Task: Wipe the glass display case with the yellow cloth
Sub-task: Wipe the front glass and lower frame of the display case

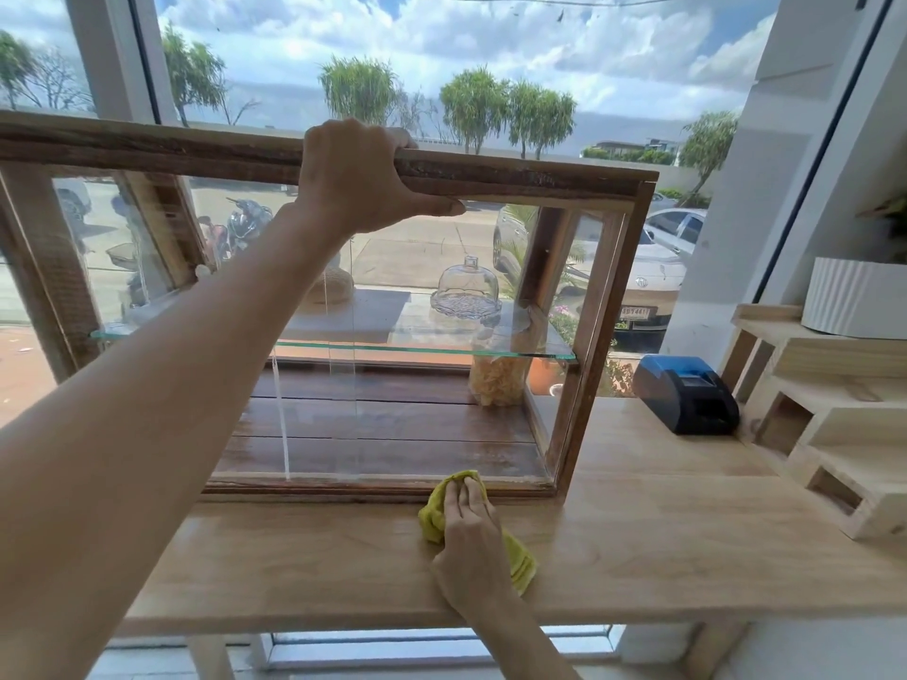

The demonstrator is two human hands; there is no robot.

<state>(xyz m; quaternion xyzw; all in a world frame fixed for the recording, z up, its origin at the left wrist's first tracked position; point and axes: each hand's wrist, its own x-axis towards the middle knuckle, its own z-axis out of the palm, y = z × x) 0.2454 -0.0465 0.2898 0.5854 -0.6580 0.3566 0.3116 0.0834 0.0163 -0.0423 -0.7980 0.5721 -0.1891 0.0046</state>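
The glass display case (603, 336) has a dark wooden frame and stands on a light wooden counter (662, 522) before a window. My left hand (358, 179) grips the case's top wooden rail, fingers over the top and thumb underneath. My right hand (468, 537) presses the yellow cloth (434, 515) flat against the bottom front edge of the case, where the frame meets the counter. Inside the case are a glass shelf (422, 348), a glass cake dome (466, 287) and a jar of pale snacks (498, 380).
A dark blue receipt printer (687, 395) sits on the counter right of the case. Pale wooden stepped shelving (834, 424) with a white ribbed pot (854, 296) stands at the far right. Behind the window are parked cars, motorbikes and trees.
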